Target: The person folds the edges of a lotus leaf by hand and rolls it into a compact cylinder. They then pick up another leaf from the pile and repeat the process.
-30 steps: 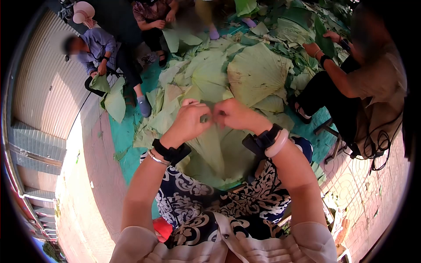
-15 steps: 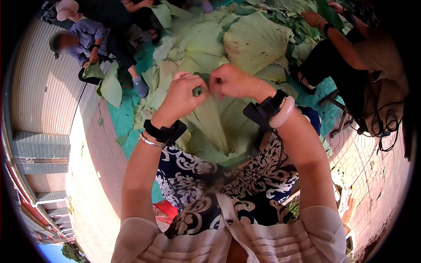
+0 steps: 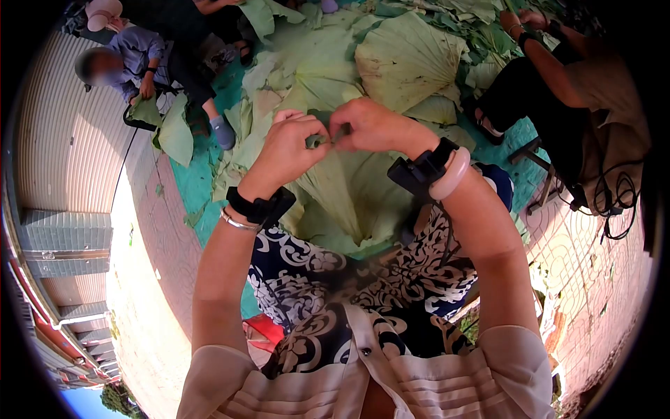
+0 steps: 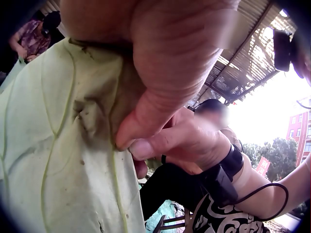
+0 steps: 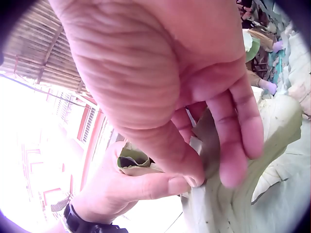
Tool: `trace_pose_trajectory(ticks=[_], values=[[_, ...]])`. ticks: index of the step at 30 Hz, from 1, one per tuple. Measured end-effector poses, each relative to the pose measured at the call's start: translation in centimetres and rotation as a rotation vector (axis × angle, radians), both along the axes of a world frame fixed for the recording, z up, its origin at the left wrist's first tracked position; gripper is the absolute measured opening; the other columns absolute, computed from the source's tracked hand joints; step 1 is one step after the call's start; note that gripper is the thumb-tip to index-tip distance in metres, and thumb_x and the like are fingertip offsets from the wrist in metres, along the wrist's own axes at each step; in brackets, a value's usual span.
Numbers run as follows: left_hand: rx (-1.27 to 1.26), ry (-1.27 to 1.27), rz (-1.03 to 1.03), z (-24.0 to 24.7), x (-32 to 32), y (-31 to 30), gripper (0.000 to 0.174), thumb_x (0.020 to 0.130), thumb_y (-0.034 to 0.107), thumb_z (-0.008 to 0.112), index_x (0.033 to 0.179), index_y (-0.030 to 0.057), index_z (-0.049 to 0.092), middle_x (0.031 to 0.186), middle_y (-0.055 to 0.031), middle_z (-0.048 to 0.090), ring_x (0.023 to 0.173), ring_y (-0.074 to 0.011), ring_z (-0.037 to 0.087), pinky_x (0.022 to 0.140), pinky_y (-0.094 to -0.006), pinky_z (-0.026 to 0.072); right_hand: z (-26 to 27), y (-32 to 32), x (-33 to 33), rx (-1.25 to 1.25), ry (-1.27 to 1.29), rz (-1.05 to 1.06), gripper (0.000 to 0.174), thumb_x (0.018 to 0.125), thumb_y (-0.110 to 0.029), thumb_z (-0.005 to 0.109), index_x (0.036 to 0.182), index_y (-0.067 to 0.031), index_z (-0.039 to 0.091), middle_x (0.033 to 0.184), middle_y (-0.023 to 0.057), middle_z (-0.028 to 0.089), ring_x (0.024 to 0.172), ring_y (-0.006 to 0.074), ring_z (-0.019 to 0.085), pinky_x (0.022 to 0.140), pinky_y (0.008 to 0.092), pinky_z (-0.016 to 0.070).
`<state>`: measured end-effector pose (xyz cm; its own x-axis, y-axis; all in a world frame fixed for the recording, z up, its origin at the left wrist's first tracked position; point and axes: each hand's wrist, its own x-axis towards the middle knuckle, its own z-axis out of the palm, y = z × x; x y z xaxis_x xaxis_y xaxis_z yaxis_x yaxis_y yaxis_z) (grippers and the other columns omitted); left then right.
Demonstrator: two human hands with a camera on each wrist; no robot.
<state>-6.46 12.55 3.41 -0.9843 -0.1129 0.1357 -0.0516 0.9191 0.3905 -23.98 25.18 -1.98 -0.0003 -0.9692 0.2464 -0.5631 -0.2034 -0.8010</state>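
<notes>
At twelve o'clock, pinches broad, pale-green, veined leaf [image 4: 68,165] with curled left hand [image 3: 289,148] and half-curled right hand [image 3: 375,128]; probably light, soft, tearable, best gripped at folded edge.

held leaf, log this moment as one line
left hand: pinching leaf, rolled part showing | right hand: pinching same leaf | hands: close together | other leaves: spread below

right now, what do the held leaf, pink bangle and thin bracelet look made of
Held leaf: plant tissue, matte, with branching veins. Pink bangle: smooth, pale sheen; perhaps stone, glass or plastic. Thin bracelet: probably polished metal, given its silvery glint.
</notes>
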Motion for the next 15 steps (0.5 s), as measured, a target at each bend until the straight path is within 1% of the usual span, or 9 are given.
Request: trace_pose_trajectory(ticks=[4,9,10,12,13,15], values=[[-0.009,-0.001,0.014,-0.13,-0.14,-0.08,0.011,0.077,0.013,0.072,0.084,0.0057,0.068,0.084,-0.0068,0.068,0.091,-0.0254,0.061,0.109,-0.0384,0.0341,-0.63,-0.15,0.2,-0.111,0.048,-0.037,0.019,0.072,-0.016,0.075,0.085,-0.0033,0.071,0.078,0.0122,0.067,0.072,0.0274,0.066,0.067,0.0385,0.0513],[0.009,0.032,0.042,-0.39,-0.26,-0.21,0.014,0.075,0.014,0.072,0.084,0.0051,0.069,0.085,-0.0077,0.067,0.091,-0.0267,0.06,0.102,-0.037,0.0378,-0.49,-0.14,0.42,-0.105,0.083,-0.09,0.017,0.071,-0.014,0.074,0.083,-0.0029,0.07,0.079,0.0122,0.066,0.073,0.0281,0.065,0.066,0.039,0.051],[0.043,0.015,0.068,-0.24,-0.3,-0.19,0.014,0.074,0.014,0.072,0.085,0.0048,0.069,0.085,-0.0081,0.067,0.091,-0.0266,0.06,0.099,-0.0367,0.0393,-0.39,-0.11,0.47,-0.109,0.082,-0.102,0.017,0.071,-0.014,0.073,0.083,-0.0027,0.07,0.08,0.0122,0.066,0.073,0.028,0.065,0.066,0.0389,0.0509],[0.111,-0.02,0.119,0.23,-0.39,-0.13,0.015,0.074,0.014,0.072,0.085,0.0041,0.069,0.086,-0.0088,0.066,0.092,-0.0266,0.06,0.095,-0.0362,0.0422,-0.06,-0.11,0.61,-0.094,0.056,-0.127,0.017,0.07,-0.015,0.077,0.082,-0.0045,0.072,0.08,0.0132,0.069,0.076,0.0318,0.066,0.068,0.0416,0.0513],[0.125,-0.028,0.127,0.19,-0.38,-0.27,0.015,0.074,0.013,0.072,0.085,0.0035,0.069,0.085,-0.0082,0.066,0.091,-0.0244,0.06,0.091,-0.0348,0.0438,0.08,-0.1,0.67,-0.087,0.043,-0.14,0.018,0.07,-0.016,0.079,0.082,-0.0053,0.073,0.081,0.0137,0.07,0.078,0.0337,0.066,0.069,0.0429,0.0514],[0.154,-0.043,0.143,0.11,-0.34,-0.68,0.014,0.075,0.012,0.071,0.085,0.0025,0.069,0.084,-0.007,0.067,0.087,-0.0201,0.062,0.083,-0.0321,0.0472,0.18,-0.1,0.76,-0.103,0.026,-0.139,0.018,0.069,-0.015,0.078,0.082,-0.0046,0.072,0.082,0.0134,0.069,0.078,0.0335,0.066,0.069,0.0426,0.0514]])
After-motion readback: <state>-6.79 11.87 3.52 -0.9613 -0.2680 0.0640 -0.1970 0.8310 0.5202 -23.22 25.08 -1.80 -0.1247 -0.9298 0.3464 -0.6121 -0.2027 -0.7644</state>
